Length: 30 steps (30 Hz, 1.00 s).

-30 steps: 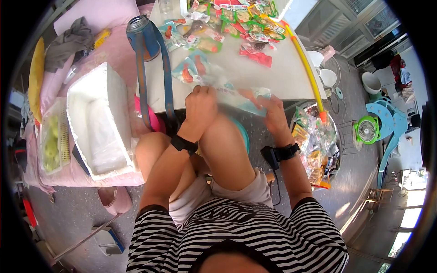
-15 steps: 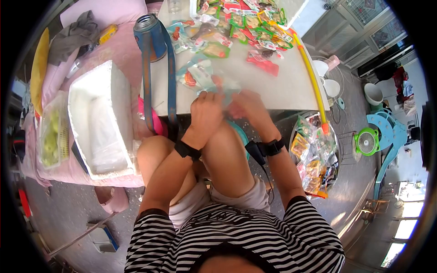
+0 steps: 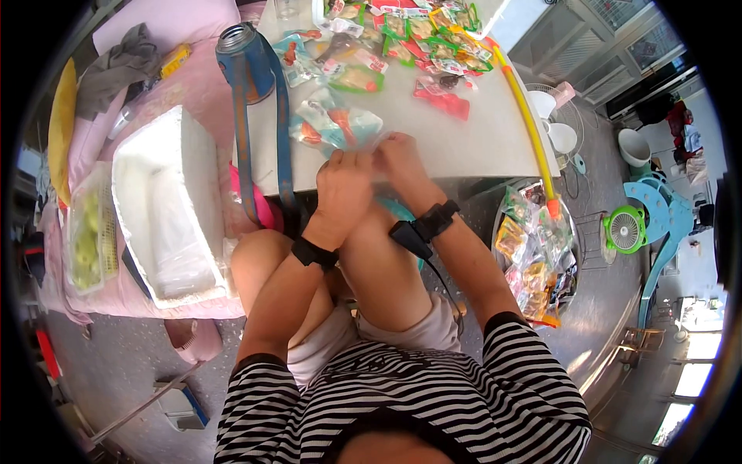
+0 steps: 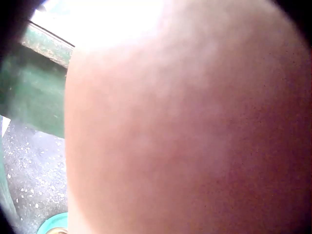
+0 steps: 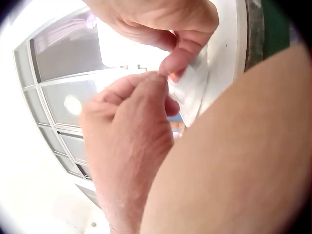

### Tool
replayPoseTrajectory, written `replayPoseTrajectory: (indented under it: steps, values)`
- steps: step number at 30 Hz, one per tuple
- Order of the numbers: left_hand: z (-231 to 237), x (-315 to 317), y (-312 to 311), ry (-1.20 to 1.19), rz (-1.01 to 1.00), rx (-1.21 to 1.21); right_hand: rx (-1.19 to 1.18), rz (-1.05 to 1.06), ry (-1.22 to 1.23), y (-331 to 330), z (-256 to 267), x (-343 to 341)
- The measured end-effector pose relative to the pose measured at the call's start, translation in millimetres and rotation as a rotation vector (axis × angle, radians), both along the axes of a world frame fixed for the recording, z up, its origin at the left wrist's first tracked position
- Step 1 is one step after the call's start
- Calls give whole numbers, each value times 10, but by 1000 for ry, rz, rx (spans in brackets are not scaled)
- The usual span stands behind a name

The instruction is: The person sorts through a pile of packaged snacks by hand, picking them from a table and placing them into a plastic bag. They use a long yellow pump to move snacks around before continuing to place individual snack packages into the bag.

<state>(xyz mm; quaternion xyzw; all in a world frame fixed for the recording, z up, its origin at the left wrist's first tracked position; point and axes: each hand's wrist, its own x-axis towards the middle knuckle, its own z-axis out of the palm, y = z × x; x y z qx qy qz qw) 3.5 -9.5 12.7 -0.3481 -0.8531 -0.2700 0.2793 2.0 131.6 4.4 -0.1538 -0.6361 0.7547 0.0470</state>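
Note:
In the head view my left hand (image 3: 342, 185) and right hand (image 3: 403, 166) come together at the table's near edge, above the knee. Their fingertips meet in the right wrist view, where the left hand (image 5: 129, 131) and the right hand (image 5: 165, 24) pinch thin clear plastic (image 5: 192, 92). It appears to belong to a pale-blue food packet (image 3: 340, 124) with orange-red printing, which spreads on the table just beyond the fingers. Bare skin of the leg (image 4: 185, 126) fills most of the left wrist view, hiding that hand.
Many food packets (image 3: 421, 31) pile at the table's back. A blue flask (image 3: 249, 66) with a long strap stands left, beside a white foam box (image 3: 174, 216). A yellow tube (image 3: 525, 120) runs along the right edge, above a tub of packets (image 3: 533, 255). A teal basin (image 4: 52, 223) sits below.
My right hand has swung left from the table's right side to meet the left hand. The packet stretched between them earlier now lies bunched beyond the fingers. The left hand has barely moved.

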Motion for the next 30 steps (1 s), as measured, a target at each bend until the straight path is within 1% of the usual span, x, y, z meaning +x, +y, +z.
replayPoseTrajectory:
  steps: [2, 5, 8, 11, 14, 17, 19, 20, 23, 25, 27, 29, 30]
  values:
    - [-21, -15, -26, -33, 7, -14, 45, 42, 18, 54, 145, 165]
    - [-33, -51, -49, -56, 22, -45, 176, -98, -96, 232, 279, 358]
    - [38, 3, -19, -96, 9, -28, 182, -256, -10, 419, 217, 309]
    - [131, 54, -7, -27, 18, -61, 101, -211, -41, 414, 304, 159]
    - [191, 80, -12, -35, 36, -84, 79, 23, -91, 374, 183, -58]
    - [282, 104, -21, 9, 80, -122, -30, 47, 41, 334, 161, -142]
    - [227, 38, -47, 120, 56, -89, -184, 16, 81, 253, 326, -43]
    - [196, 4, -62, 171, 38, -71, -260, -5, 100, 217, 408, 31]
    - [285, 0, -106, 224, -87, -72, -305, 13, 131, 228, 501, 236]
    - [402, 82, -106, 208, -160, -87, -156, -7, 120, 299, 579, 428]
    - [602, 185, -122, 221, -220, -116, 210, -67, 72, 364, 762, 733]
    - [775, 275, -129, 253, -301, -146, 843, -331, 485, 408, 747, 1025]
    - [860, 338, -107, 263, -344, -156, 969, -343, 650, 426, 804, 1167]
